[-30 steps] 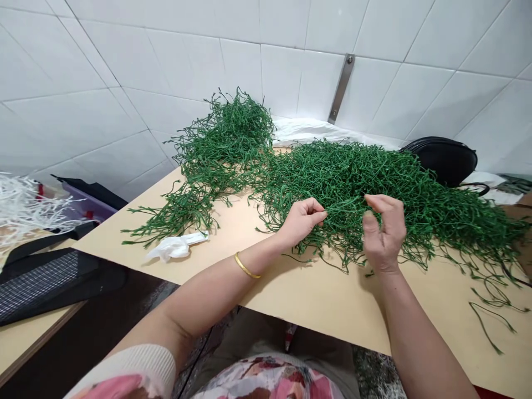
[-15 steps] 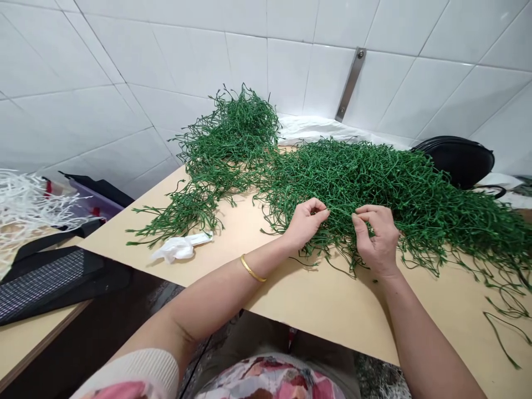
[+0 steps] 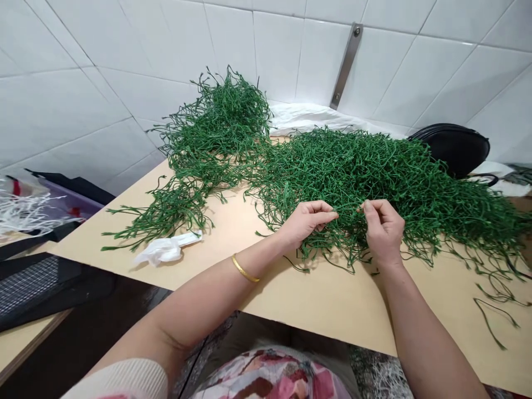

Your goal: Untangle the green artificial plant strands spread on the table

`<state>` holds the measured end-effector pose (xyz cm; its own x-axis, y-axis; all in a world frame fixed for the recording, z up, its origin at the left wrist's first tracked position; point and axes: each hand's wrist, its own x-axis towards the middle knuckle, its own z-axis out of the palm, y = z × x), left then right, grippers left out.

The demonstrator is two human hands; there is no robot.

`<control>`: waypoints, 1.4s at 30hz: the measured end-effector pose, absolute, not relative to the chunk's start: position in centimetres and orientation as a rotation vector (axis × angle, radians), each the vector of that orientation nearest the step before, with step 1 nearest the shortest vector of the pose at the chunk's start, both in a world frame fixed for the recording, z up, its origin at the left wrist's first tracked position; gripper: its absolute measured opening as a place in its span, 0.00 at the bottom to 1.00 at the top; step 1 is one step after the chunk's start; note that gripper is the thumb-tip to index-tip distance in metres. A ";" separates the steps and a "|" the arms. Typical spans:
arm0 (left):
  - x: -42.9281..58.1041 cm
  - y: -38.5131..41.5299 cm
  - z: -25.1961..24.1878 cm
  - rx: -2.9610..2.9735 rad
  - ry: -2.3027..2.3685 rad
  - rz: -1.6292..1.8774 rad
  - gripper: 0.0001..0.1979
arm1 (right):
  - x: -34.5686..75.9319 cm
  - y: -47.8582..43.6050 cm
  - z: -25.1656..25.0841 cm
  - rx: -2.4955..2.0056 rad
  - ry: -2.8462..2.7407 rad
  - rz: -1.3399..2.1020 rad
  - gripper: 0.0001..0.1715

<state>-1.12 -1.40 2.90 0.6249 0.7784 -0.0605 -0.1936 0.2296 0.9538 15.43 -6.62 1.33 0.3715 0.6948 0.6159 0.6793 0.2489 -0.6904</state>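
Note:
A large heap of thin green cords (image 3: 332, 166), many with small knots or tufts at their ends, covers the back of the table. Over its front edge, my left hand (image 3: 311, 219) pinches with thumb and forefinger, a gold bangle on that wrist. My right hand (image 3: 384, 227), a short way to the right, pinches too. A green cord appears to run between the fingertips, hard to pick out against the heap behind. To the left lies a smaller bunch of green cords (image 3: 166, 208), beside a knotted white plastic strip (image 3: 166, 249).
The light wooden table (image 3: 316, 293) stands against a white tiled wall (image 3: 274, 50). A metal bracket (image 3: 347, 65) is fixed there. At back right sits a black bag (image 3: 455, 148). White strands (image 3: 25, 213) and black mesh material (image 3: 33, 282) lie on a surface to the left.
My hands have drawn slightly farther apart, the right one moving right, both still pinching. The view has shifted a little. The heap looks unchanged.

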 end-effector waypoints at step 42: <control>-1.0 -1.4 2.0 1.417 0.525 0.736 0.16 | 14.2 -7.4 2.5 -1.472 -1.682 0.294 0.07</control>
<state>-0.96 -1.40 2.05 0.6791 0.7273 0.0995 -0.1431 -0.0018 0.9897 14.21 -7.38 2.51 0.0640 0.8959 0.4397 0.6939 0.2767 -0.6648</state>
